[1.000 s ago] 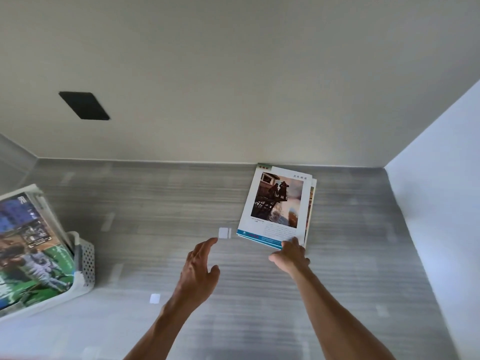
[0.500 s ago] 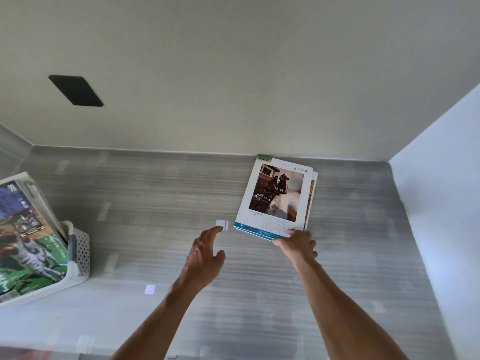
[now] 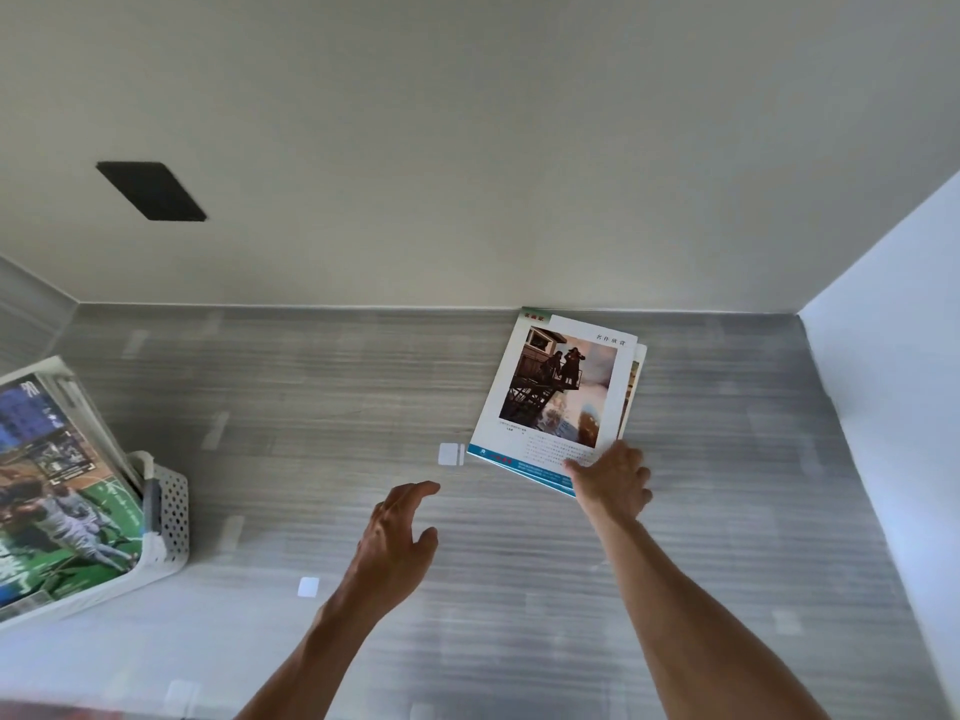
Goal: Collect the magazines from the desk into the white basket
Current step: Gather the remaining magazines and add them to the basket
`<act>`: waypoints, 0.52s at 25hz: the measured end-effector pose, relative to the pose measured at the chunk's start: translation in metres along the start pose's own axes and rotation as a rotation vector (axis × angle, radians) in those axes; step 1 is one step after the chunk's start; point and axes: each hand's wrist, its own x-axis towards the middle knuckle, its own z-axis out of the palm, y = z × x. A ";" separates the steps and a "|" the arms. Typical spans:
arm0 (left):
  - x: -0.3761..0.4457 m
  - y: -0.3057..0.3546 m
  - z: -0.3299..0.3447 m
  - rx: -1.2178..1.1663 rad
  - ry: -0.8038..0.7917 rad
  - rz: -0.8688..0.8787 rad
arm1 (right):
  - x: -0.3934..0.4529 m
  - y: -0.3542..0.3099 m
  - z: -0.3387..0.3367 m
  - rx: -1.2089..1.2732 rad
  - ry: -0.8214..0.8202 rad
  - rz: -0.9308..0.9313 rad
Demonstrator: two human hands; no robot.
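The magazines (image 3: 558, 392) lie in a small stack on the grey counter (image 3: 322, 397), at about 2 o'clock from the centre of the view, their far edge close to the back wall (image 3: 467, 148). The top one shows a dark photo on a white page; a second peeks out along its right side.

The right hand (image 3: 610, 478) sits at the stack's near right corner, at 5 o'clock from the cover photo. Its thumb presses on top of the page and the fingers curl at the edge, so it pinches that corner; whether the stack is lifted off the counter cannot be told.

The left hand (image 3: 397, 537) hovers over the counter with fingers loosely spread and empty, at 8 o'clock from the stack and well apart from it. A pale tape square (image 3: 450, 454) lies between its fingertips and the stack's near left corner.

The white basket (image 3: 174, 517) stands at 9 o'clock near the left edge, already holding tilted magazines.
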 end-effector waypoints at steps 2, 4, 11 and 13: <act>-0.003 -0.005 -0.002 -0.005 0.004 -0.017 | 0.007 0.001 -0.003 -0.043 0.059 0.060; -0.007 -0.010 -0.004 -0.001 -0.001 -0.046 | 0.007 0.002 0.003 -0.074 0.108 0.005; -0.011 -0.009 -0.001 -0.021 -0.029 -0.046 | 0.003 -0.005 0.009 0.353 -0.050 0.100; -0.010 -0.006 0.000 -0.042 0.001 -0.056 | -0.019 -0.020 0.006 0.410 -0.054 -0.048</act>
